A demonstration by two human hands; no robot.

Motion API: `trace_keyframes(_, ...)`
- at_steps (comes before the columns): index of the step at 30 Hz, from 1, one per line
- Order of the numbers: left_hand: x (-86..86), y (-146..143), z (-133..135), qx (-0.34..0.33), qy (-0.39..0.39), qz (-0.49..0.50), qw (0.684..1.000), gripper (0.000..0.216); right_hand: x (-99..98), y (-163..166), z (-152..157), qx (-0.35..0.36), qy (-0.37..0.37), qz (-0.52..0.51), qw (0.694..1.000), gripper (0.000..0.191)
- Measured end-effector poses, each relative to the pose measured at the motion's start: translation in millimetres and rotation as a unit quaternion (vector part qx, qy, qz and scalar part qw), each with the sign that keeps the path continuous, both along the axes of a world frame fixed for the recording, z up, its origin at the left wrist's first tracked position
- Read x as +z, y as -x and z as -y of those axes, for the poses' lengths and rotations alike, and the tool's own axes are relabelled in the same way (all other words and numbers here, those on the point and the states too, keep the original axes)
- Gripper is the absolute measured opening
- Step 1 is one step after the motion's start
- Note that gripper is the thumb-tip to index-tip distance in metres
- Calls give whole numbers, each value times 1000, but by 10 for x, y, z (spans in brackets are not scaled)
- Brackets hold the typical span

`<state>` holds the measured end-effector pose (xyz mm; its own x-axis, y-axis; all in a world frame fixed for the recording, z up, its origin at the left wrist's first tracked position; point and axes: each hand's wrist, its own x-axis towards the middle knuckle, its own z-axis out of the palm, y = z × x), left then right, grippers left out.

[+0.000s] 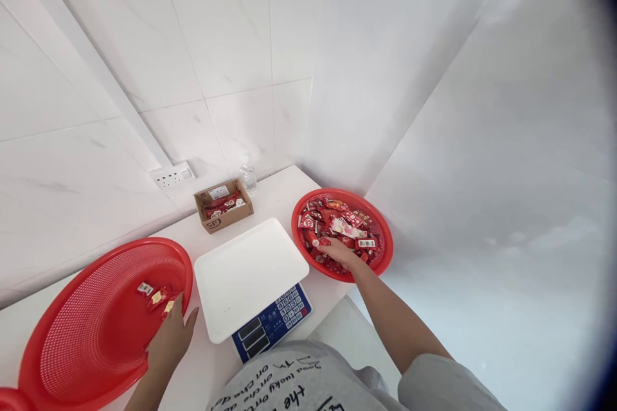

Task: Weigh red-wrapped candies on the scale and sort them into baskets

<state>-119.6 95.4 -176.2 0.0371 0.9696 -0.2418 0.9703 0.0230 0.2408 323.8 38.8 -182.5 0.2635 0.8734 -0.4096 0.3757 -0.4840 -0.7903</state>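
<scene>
In the head view, the right hand (338, 253) is in a round red basket (386, 234), touching the pile of red packets (344, 226) by its fingers; I can't tell if it pinches one. The left hand (171, 336) is in a bigger red basket (113, 327), thumb apart, a few packets (157, 297) at its fingertips; I can't tell if it grips any. A white scale (250, 273) sits between the hands.
</scene>
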Motion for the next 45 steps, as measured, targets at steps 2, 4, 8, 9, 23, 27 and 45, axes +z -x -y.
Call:
trace_keyframes(2, -19, 10, -2, 0, -1, -2, 1000, 63, 28, -77, 1, 101, 20, 124, 987, 39)
trace_keyframes(4, -30, 14, -2, 0, -1, -1, 1000, 63, 17, -106, -3, 150, 43, 158, 975, 46)
trace_keyframes(8, -38, 9, 5, 3, 0, -4, 1000, 64, -132, -56, -4, 209, 51, 237, 947, 58)
trace_keyframes(9, -40, 7, 7, 4, -3, -6, 1000, 64, -178, -39, -3, 225, 47, 276, 933, 58)
trace_keyframes(23, -24, 4, 14, -6, -8, -16, 1000, 62, -159, -21, -7, 86, 5, 262, 961, 45)
trace_keyframes(27, -34, 8, 13, -1, -1, -21, 1000, 62, -25, -64, 11, -6, -24, 101, 995, 39)
trace_keyframes(45, 325, -592, 146, -139, -199, 147, 959, 57, 544, 358, -44, -22, -40, -15, 999, 28)
